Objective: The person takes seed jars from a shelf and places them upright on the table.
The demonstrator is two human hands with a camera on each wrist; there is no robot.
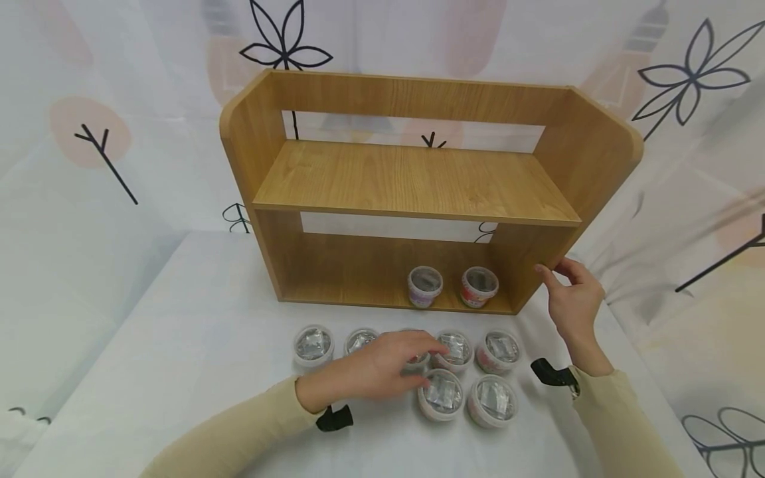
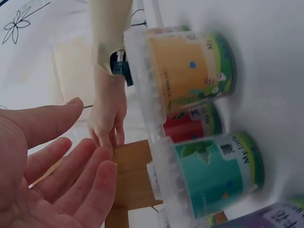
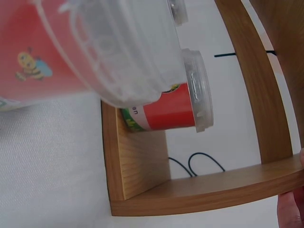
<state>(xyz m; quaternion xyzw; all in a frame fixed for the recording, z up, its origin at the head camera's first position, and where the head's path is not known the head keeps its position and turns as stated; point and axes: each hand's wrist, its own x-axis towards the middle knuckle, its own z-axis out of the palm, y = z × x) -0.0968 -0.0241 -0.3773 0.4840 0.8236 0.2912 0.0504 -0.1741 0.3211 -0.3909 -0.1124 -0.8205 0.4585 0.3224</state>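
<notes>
My left hand (image 1: 382, 364) reaches over small lidded plastic tubs on the white table, its fingers loosely spread and holding nothing. Near its fingertips are a front-row tub (image 1: 443, 394) and a back-row tub (image 1: 457, 348). The left wrist view shows a teal-labelled tub (image 2: 216, 173) and an orange-labelled tub (image 2: 192, 71) beside that hand. With thumb and fingers, my right hand (image 1: 576, 302) grips the right side panel of a wooden shelf (image 1: 418, 182). A purple-labelled tub (image 1: 425, 287) and a red-labelled tub (image 1: 479, 287) stand on the bottom board.
Several more tubs line up before the shelf, including one at the left end (image 1: 313, 345) and one at the right (image 1: 499, 350). A patterned backdrop cloth (image 1: 143, 99) hangs behind. The upper board lies between two side panels.
</notes>
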